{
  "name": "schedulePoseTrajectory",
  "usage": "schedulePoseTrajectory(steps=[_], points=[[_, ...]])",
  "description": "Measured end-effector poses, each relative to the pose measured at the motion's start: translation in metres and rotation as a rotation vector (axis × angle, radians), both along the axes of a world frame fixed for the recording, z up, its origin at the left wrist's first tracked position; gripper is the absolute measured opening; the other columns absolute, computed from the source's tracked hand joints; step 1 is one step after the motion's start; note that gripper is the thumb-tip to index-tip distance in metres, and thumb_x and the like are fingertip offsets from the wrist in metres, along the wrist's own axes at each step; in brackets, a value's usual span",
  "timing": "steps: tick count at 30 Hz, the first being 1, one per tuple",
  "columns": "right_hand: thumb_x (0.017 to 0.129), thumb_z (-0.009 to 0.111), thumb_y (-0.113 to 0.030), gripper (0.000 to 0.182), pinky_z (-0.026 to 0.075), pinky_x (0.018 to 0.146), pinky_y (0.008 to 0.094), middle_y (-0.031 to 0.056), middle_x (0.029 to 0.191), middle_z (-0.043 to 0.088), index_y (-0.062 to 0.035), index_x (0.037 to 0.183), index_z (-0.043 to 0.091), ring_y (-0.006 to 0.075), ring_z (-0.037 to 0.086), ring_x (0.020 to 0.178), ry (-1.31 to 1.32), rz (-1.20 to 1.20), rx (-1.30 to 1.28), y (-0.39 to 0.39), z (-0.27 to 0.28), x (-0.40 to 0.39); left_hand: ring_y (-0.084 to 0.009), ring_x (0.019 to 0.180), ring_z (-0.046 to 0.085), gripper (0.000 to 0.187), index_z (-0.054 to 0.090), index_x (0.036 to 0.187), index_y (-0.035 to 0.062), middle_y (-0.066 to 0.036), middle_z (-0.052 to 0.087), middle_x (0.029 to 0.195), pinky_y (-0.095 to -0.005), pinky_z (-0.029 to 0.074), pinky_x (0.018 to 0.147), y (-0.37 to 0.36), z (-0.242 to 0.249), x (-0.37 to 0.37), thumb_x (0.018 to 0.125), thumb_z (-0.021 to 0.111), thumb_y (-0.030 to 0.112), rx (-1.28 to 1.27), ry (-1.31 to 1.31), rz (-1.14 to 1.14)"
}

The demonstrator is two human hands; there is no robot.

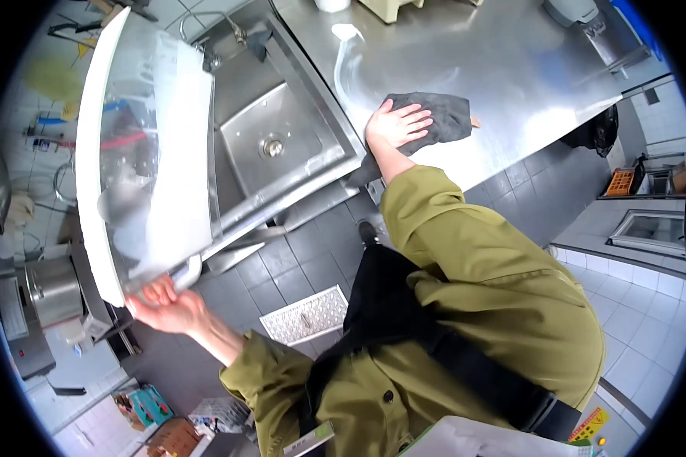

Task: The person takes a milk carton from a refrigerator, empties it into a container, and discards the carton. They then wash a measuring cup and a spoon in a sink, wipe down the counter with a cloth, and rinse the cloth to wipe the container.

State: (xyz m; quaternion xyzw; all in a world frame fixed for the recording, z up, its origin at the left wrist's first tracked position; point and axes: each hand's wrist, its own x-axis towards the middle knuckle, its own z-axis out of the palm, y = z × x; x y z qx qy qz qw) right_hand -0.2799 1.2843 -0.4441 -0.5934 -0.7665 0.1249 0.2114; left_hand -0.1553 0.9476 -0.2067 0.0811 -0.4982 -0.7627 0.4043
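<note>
Everything's shot off one head-worn cam, pointed forward and pretty steeply down; the sink (245, 177) is caught fairly close, with the wearer's shirt (503, 293) even closer, on its near side.

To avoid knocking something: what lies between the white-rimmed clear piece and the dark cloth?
Head view: the steel sink, then the right hand on the dark cloth.

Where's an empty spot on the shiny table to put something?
Bare steel counter stretches between the dark cloth and the beige container. The sink basin looks bare too. It's crowded around the faucet and under the right hand.
</note>
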Motion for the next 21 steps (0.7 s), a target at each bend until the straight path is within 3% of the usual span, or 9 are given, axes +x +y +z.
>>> schedulePoseTrajectory(steps=[3, 6, 7, 10, 11, 12, 18, 19, 21], points=[[0.084, 0.033, -0.035, 0.059, 0.005, 0.102, 0.0457, 0.0219, 0.136, 0.012, 0.0019, 0.129, 0.023, 0.0361, 0.008, 0.127, -0.01, 0.003, -0.01, -0.002, 0.001, -0.062, -0.0038, 0.04, 0.026, 0.023, 0.045, 0.078, 0.0081, 0.005, 0.029, 0.052, -0.0176, 0.022, 0.035, -0.019, -0.009, -0.033, 0.081, 0.051, 0.03, 0.008, 0.014, -0.006], [0.084, 0.035, -0.025, 0.048, 0.009, 0.102, 0.0437, 0.0197, 0.134, 0.022, 0.002, 0.124, 0.033, 0.0333, 0.015, 0.126, 0.054, 0.05, 0.086, 0.008, -0.015, -0.132, -0.0043, 0.039, 0.024, 0.033, 0.036, 0.06, 0.0128, 0.005, 0.027, 0.05, -0.0176, 0.02, 0.035, -0.019, -0.01, -0.075, 0.079, 0.052, 0.034, 0.067, -0.008, -0.026], [0.084, 0.036, -0.024, 0.044, 0.013, 0.101, 0.0417, 0.0198, 0.129, 0.03, 0.0019, 0.12, 0.038, 0.0317, 0.022, 0.124, 0.188, 0.105, 0.088, 0.011, -0.017, -0.146, -0.0046, 0.039, 0.024, 0.038, 0.03, 0.055, 0.0152, 0.005, 0.025, 0.049, -0.0176, 0.019, 0.036, -0.017, -0.007, -0.089, 0.079, 0.051, 0.036, 0.049, -0.033, 0.002], [0.083, 0.041, -0.022, 0.036, 0.024, 0.097, 0.0352, 0.0199, 0.112, 0.049, 0.0025, 0.108, 0.049, 0.0307, 0.039, 0.113, 0.66, 0.174, -0.069, 0.024, -0.011, -0.191, -0.004, 0.04, 0.025, 0.034, 0.033, 0.058, 0.0139, 0.005, 0.024, 0.049, -0.0166, 0.023, 0.036, -0.024, -0.008, -0.123, 0.081, 0.049, 0.033, 0.023, -0.034, 0.048], [0.084, 0.039, -0.028, 0.04, 0.034, 0.09, 0.0363, 0.0174, 0.113, 0.05, 0.0023, 0.109, 0.05, 0.032, 0.041, 0.109, 0.696, 0.15, -0.417, 0.029, 0.01, -0.194, -0.0033, 0.04, 0.026, 0.032, 0.034, 0.059, 0.0134, 0.005, 0.025, 0.05, -0.0162, 0.025, 0.036, -0.019, -0.003, -0.134, 0.082, 0.048, 0.031, 0.057, -0.04, 0.093], [0.086, 0.038, -0.032, 0.045, 0.029, 0.094, 0.0321, 0.0177, 0.118, 0.046, 0.0023, 0.115, 0.045, 0.0276, 0.038, 0.114, 1.011, 0.322, -0.477, 0.044, -0.008, -0.21, -0.0031, 0.041, 0.026, 0.032, 0.035, 0.059, 0.0132, 0.005, 0.026, 0.051, -0.0157, 0.026, 0.036, -0.023, -0.007, -0.143, 0.081, 0.049, 0.031, 0.044, -0.032, 0.1], [0.077, 0.043, -0.054, 0.071, 0.013, 0.101, 0.0422, 0.0239, 0.136, 0.009, -0.0101, 0.131, 0.026, 0.0383, 0.008, 0.126, 0.305, 0.671, 0.11, 0.055, -0.002, -0.232, -0.0031, 0.04, 0.028, 0.025, 0.043, 0.068, 0.0105, 0.005, 0.03, 0.052, -0.0144, 0.03, 0.037, -0.031, -0.012, -0.183, 0.081, 0.05, 0.03, 0.084, -0.016, -0.053], [0.073, 0.043, -0.06, 0.077, 0.011, 0.1, 0.0469, 0.0264, 0.134, 0.014, -0.0149, 0.132, 0.023, 0.0424, 0.009, 0.124, 0.239, 0.622, 0.192, 0.057, -0.01, -0.248, -0.003, 0.041, 0.029, 0.021, 0.046, 0.074, 0.0093, 0.005, 0.03, 0.052, -0.0143, 0.031, 0.037, -0.029, -0.014, -0.187, 0.081, 0.049, 0.029, 0.131, -0.03, 0.027], [0.073, 0.042, -0.06, 0.074, 0.012, 0.1, 0.0458, 0.0249, 0.134, 0.016, -0.0161, 0.131, 0.025, 0.0407, 0.01, 0.124, 0.072, 0.643, 0.253, 0.064, -0.013, -0.268, -0.0025, 0.042, 0.027, 0.019, 0.047, 0.08, 0.0106, 0.005, 0.029, 0.053, -0.0145, 0.028, 0.037, -0.03, -0.014, -0.192, 0.082, 0.049, 0.029, 0.079, -0.055, 0.032]])
